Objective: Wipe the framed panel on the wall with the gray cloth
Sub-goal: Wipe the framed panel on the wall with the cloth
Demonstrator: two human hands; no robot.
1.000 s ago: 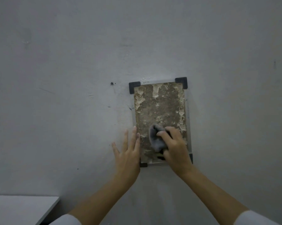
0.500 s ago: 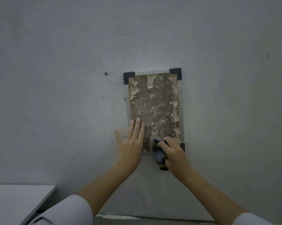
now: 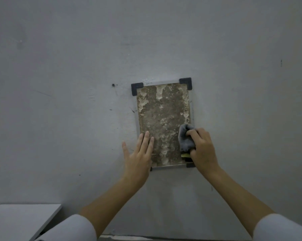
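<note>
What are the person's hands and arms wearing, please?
The left hand and right hand are bare: no gloves, rings or watch visible. A pale, whitish left sleeve and right sleeve stop well short of the hands.

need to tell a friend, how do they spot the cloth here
Find the mottled brown panel on the gray wall. At its lower right edge the right hand grips a bunched cloth. It is the only soft gray wad there; the left hand lies flat, holding nothing.
</note>
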